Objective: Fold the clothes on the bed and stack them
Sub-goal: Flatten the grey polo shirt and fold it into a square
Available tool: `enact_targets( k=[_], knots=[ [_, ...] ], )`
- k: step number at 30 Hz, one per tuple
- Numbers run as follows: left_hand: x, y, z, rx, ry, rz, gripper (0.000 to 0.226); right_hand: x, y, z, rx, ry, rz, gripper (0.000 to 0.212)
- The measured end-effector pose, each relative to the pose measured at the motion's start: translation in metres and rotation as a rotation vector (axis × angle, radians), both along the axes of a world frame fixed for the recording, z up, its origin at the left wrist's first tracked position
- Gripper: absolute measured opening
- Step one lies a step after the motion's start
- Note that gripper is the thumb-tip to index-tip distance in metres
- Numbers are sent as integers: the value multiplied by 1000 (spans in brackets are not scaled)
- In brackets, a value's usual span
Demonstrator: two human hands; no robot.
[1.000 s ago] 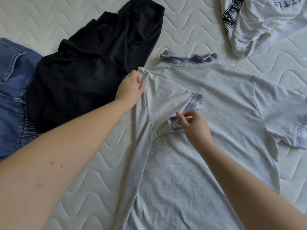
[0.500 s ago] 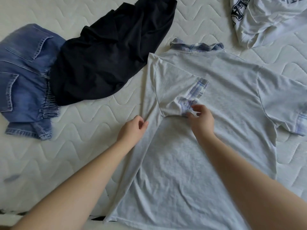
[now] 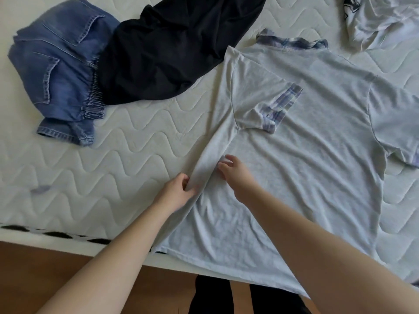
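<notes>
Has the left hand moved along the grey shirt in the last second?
Yes. The left hand has slid from near the collar down the grey shirt folded edge, toward the hem, now gripping it.

grey shirt (image 3: 306,166) flat, 1 sleeve folded in | black top (image 3: 172,48) crumpled | jeans (image 3: 61,64) bunched
</notes>
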State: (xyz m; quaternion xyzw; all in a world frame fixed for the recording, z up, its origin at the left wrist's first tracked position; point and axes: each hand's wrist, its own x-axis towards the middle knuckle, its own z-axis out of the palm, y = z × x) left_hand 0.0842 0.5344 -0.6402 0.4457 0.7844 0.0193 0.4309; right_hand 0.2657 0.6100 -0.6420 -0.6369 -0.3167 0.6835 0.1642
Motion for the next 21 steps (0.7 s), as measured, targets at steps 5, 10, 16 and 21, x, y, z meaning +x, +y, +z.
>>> enact_targets(
  k=[5,10,16,21],
  knots=[
    [-9,-49,3,-41,20,-170,84,-29,-7,-5,-118,88,-79,27],
    [-15,-95,16,-10,244,-178,46,-52,-32,4,-137,98,5,11],
    [-17,-109,38,182,133,-128,20,-65,-49,17,-146,13,141,29],
    [1,-105,50,199,-5,-240,22,-50,-61,32,-76,-7,84,16]
  ],
)
